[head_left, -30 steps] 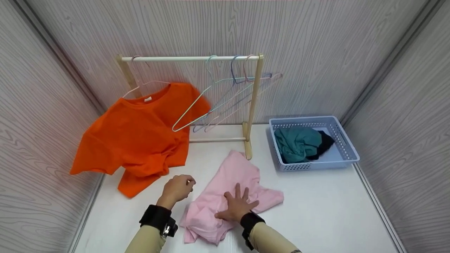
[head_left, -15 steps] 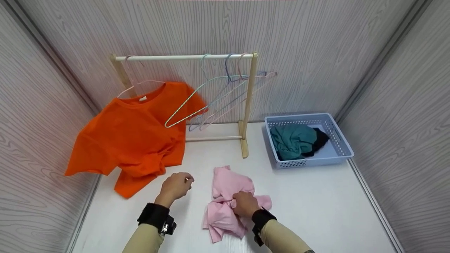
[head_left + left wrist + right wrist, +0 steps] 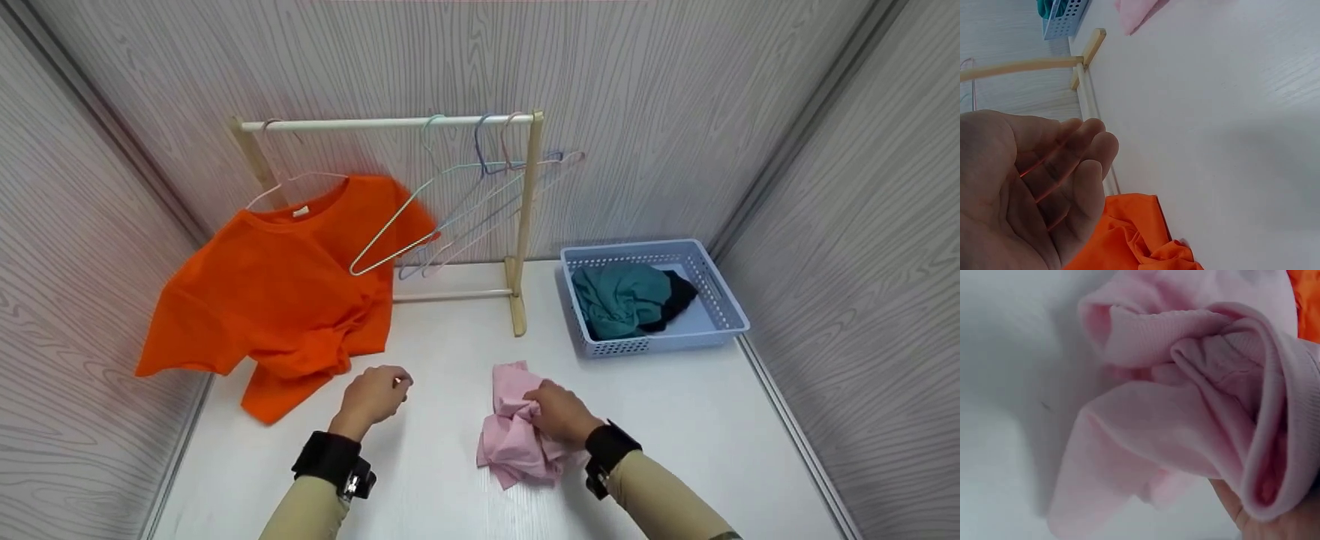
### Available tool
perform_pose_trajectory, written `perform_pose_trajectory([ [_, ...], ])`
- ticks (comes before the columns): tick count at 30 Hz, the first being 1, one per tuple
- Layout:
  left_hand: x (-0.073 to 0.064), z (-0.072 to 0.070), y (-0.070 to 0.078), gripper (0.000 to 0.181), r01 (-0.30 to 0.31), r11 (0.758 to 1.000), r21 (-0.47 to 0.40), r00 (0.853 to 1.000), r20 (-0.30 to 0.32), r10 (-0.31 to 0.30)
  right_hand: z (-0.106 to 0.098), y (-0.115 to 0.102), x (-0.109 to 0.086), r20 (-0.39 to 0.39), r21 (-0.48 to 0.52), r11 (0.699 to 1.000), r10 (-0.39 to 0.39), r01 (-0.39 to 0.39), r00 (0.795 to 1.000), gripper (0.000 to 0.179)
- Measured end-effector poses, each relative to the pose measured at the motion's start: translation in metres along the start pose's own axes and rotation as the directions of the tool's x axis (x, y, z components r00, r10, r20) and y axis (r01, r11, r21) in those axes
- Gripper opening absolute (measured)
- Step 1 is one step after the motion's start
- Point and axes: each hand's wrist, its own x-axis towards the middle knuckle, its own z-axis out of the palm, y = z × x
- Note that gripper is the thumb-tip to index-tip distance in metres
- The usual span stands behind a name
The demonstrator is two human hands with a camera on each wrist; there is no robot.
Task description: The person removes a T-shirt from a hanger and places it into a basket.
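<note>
- Pink cloth has shifted rightward, lower centre, gripped by the right hand; fingertips seemingly buried.
- Left hand, lower left: fingers loosely curled, holding nothing.

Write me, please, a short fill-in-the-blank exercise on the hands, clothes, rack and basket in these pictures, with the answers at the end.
1. The right hand grips a garment that is ____ in colour.
2. The left hand holds ____.
3. The shirt hanging on the rack is ____ in colour.
4. In the head view, the basket stands to the ____ of the rack.

Missing words: pink; nothing; orange; right.
</note>
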Motion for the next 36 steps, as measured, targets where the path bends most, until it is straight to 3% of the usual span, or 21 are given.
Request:
perform_pose_trajectory([
  [7,0.002,0.001,-0.001,0.021,0.001,1.000,0.022,1.000,-0.022,0.000,-0.075,0.016,0.018,-0.134,0.081,0.995,0.062,-0.051,0.989,0.024],
  [10,0.001,0.001,-0.002,0.021,0.014,0.999,0.040,1.000,-0.025,-0.013,-0.102,0.026,0.021,-0.195,0.059,0.997,0.050,-0.039,0.980,0.029],
  [16,0.002,0.001,-0.003,0.021,0.023,0.999,0.038,0.999,-0.050,-0.021,-0.168,0.046,0.032,-0.348,0.045,0.998,0.061,-0.049,0.935,0.035],
  [20,0.001,0.001,-0.003,0.019,0.026,0.999,0.047,0.997,-0.069,-0.023,-0.213,0.062,0.037,-0.485,0.084,0.993,0.111,-0.080,0.868,0.036],
  [22,0.000,0.002,-0.004,0.020,0.038,0.998,0.041,0.998,-0.058,-0.036,-0.229,0.071,0.037,-0.554,0.117,0.986,0.161,-0.115,0.817,0.035],
  [25,-0.002,0.005,-0.006,0.020,0.047,0.998,0.030,0.998,-0.049,-0.045,-0.240,0.086,0.037,-0.622,0.193,0.961,0.276,-0.198,0.733,0.036],
  [28,-0.004,0.009,-0.009,0.020,0.051,0.998,0.020,0.998,-0.047,-0.050,-0.235,0.103,0.040,-0.624,0.298,0.923,0.381,-0.242,0.683,0.040],
  [29,-0.005,0.010,-0.010,0.019,0.050,0.999,0.016,0.998,-0.047,-0.050,-0.229,0.109,0.042,-0.612,0.335,0.911,0.405,-0.241,0.679,0.042],
  [31,-0.006,0.012,-0.010,0.019,0.059,0.998,0.008,0.997,-0.040,-0.059,-0.213,0.122,0.046,-0.574,0.388,0.893,0.426,-0.226,0.699,0.046],
  [33,-0.007,0.013,-0.011,0.019,0.064,0.998,0.010,0.998,-0.028,-0.064,-0.194,0.133,0.049,-0.523,0.391,0.892,0.417,-0.226,0.743,0.050],
  [36,-0.006,0.013,-0.010,0.019,0.067,0.998,0.019,0.998,-0.014,-0.067,-0.167,0.145,0.052,-0.425,0.311,0.921,0.357,-0.236,0.832,0.055],
])
